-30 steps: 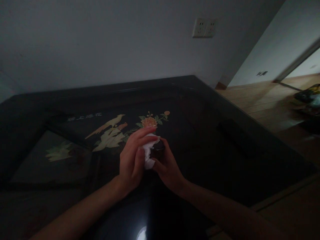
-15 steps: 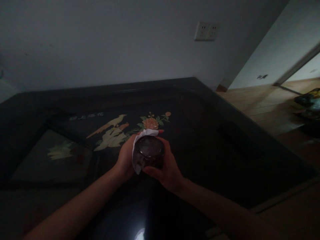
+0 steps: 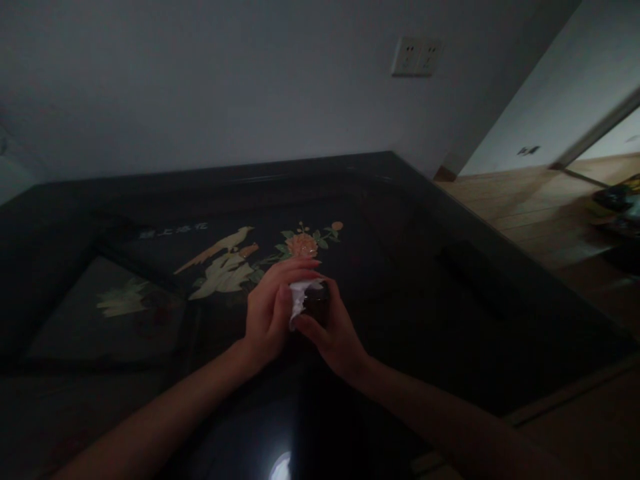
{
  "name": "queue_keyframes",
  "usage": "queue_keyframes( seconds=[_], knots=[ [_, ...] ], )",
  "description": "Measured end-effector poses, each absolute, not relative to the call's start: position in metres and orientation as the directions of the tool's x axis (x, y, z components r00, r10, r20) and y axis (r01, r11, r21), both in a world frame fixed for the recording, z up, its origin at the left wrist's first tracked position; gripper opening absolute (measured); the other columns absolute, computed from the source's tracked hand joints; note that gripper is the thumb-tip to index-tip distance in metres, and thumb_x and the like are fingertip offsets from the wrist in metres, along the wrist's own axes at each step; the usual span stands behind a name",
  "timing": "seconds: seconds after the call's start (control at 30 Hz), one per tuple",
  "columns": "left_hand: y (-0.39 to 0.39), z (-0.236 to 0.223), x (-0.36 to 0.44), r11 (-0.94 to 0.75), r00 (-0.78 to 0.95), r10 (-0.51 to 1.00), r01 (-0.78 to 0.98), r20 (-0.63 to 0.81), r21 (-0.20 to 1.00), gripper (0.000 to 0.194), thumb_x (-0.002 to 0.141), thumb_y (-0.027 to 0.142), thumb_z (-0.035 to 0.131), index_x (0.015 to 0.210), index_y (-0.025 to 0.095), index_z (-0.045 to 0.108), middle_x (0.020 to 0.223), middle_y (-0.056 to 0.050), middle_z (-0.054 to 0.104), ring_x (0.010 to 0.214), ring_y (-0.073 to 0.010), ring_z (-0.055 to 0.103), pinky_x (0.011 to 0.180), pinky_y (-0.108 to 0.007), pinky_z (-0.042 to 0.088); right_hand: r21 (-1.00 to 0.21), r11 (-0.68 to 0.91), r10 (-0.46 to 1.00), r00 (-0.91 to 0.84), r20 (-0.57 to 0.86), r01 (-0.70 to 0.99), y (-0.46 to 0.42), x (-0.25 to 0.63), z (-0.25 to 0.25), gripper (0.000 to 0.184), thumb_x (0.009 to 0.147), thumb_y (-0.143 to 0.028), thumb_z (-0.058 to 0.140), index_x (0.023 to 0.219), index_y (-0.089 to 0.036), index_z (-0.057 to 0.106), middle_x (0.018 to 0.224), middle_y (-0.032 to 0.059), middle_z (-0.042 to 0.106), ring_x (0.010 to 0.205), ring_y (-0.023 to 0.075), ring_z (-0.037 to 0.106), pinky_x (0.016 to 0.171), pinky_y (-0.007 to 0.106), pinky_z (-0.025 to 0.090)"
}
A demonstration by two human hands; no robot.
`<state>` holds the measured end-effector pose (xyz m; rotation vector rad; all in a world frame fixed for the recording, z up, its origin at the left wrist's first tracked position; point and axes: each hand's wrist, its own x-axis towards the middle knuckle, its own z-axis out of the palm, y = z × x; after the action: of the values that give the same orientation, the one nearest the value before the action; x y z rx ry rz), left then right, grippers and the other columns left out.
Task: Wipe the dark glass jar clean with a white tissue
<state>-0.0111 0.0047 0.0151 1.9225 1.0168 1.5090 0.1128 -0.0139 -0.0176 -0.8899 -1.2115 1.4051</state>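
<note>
The left hand (image 3: 273, 313) pressed a crumpled white tissue (image 3: 299, 299) against a small dark rounded jar (image 3: 316, 303), its fingers laid flat over the top and its thumb bearing on the paper. The right hand (image 3: 333, 333) cupped the jar from the near side and from below, fingers curled closed around it, so that only a sliver of the dark body showed between the two hands. The tissue sat wedged between the left palm and the jar's left flank. Both hands were held together just above a glossy black lacquered tabletop (image 3: 450, 313), near its middle; whether the jar touched the surface could not be told in the dim light.

Just beyond the fingertips, an inlaid panel showed pale birds (image 3: 223, 263) and an orange flower with green leaves (image 3: 303, 245), with a short line of pale characters (image 3: 173, 231) to the upper left. A second pale inlay (image 3: 120, 303) lay further left. On the grey wall behind hung a white double socket plate (image 3: 417, 56). To the right a light wooden floor (image 3: 530, 207) ran towards a doorway.
</note>
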Motion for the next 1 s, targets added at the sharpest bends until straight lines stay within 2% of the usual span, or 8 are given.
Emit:
queue_keyframes(
  seconds=[0.17,0.3,0.4,0.5,0.63,0.83,0.93,1.0],
  knots=[
    [0.012,0.023,-0.007,-0.142,0.010,0.990,-0.048,0.143,0.989,0.033,0.086,0.034,0.045,0.087,0.016,0.072,0.101,-0.008,0.073,0.102,-0.0247,0.064,0.094,-0.036,0.048,-0.983,0.110,0.969,-0.204,0.139,-0.143,-0.015,0.116,-0.018,0.076,0.066,-0.056,0.076,0.123,-0.024,0.039,0.115,0.0095,0.059,0.103,0.0241,0.061,0.088,0.039,0.051],
    [0.019,0.031,-0.006,0.267,0.118,0.963,-0.284,-0.243,0.921,0.029,0.076,0.034,0.049,0.079,0.015,0.071,0.089,-0.009,0.074,0.099,-0.0283,0.066,0.088,-0.039,0.052,-0.973,0.229,0.950,-0.215,0.228,-0.019,-0.013,0.119,-0.017,0.082,0.065,-0.057,0.076,0.128,-0.023,0.037,0.123,0.0127,0.056,0.113,0.0275,0.057,0.097,0.043,0.047],
    [0.022,0.028,-0.006,0.366,0.172,0.930,-0.369,-0.325,0.854,0.030,0.074,0.038,0.052,0.079,0.014,0.070,0.088,-0.011,0.073,0.102,-0.0303,0.065,0.088,-0.041,0.053,-0.952,0.303,0.930,-0.233,0.284,0.050,-0.010,0.121,-0.016,0.083,0.064,-0.059,0.076,0.128,-0.022,0.038,0.125,0.0136,0.054,0.117,0.0292,0.054,0.100,0.045,0.045],
    [0.020,0.021,-0.006,0.255,0.024,0.964,-0.343,-0.263,0.904,0.032,0.075,0.042,0.054,0.080,0.015,0.069,0.089,-0.010,0.073,0.104,-0.0301,0.064,0.090,-0.042,0.052,-0.961,0.277,0.931,-0.244,0.271,-0.008,-0.007,0.122,-0.014,0.078,0.065,-0.061,0.073,0.125,-0.022,0.040,0.120,0.0116,0.057,0.111,0.0277,0.058,0.095,0.043,0.048],
    [0.010,0.019,-0.006,-0.083,-0.044,0.996,-0.027,0.082,0.996,0.036,0.087,0.043,0.045,0.091,0.017,0.070,0.105,-0.007,0.071,0.110,-0.0259,0.061,0.099,-0.040,0.046,-0.976,0.176,0.952,-0.228,0.203,-0.132,-0.006,0.122,-0.015,0.076,0.066,-0.062,0.074,0.123,-0.025,0.040,0.114,0.0090,0.060,0.104,0.0252,0.061,0.088,0.040,0.052],
    [-0.001,0.022,-0.005,-0.565,0.096,0.819,0.306,0.566,0.766,0.038,0.096,0.039,0.035,0.103,0.020,0.067,0.126,-0.008,0.063,0.127,-0.0231,0.050,0.111,-0.044,0.033,-0.965,0.093,0.966,-0.214,0.147,-0.244,-0.008,0.118,-0.019,0.071,0.070,-0.064,0.069,0.121,-0.025,0.039,0.112,0.0087,0.061,0.097,0.0232,0.063,0.084,0.039,0.053],
    [0.002,0.022,-0.006,-0.569,0.087,0.817,0.277,0.570,0.774,0.037,0.095,0.037,0.037,0.097,0.019,0.069,0.121,-0.007,0.067,0.125,-0.0237,0.052,0.114,-0.045,0.028,-0.970,0.109,0.965,-0.209,0.155,-0.217,-0.010,0.117,-0.020,0.072,0.069,-0.061,0.071,0.122,-0.024,0.038,0.114,0.0096,0.060,0.100,0.0241,0.062,0.085,0.040,0.053],
    [0.006,0.024,-0.007,-0.417,0.053,0.909,0.167,0.414,0.893,0.035,0.092,0.036,0.040,0.090,0.018,0.070,0.117,-0.008,0.068,0.119,-0.0253,0.056,0.109,-0.044,0.035,-0.975,0.131,0.964,-0.209,0.167,-0.177,-0.011,0.118,-0.019,0.074,0.069,-0.058,0.074,0.124,-0.024,0.038,0.116,0.0098,0.060,0.103,0.0244,0.062,0.087,0.040,0.052]
  ],
)
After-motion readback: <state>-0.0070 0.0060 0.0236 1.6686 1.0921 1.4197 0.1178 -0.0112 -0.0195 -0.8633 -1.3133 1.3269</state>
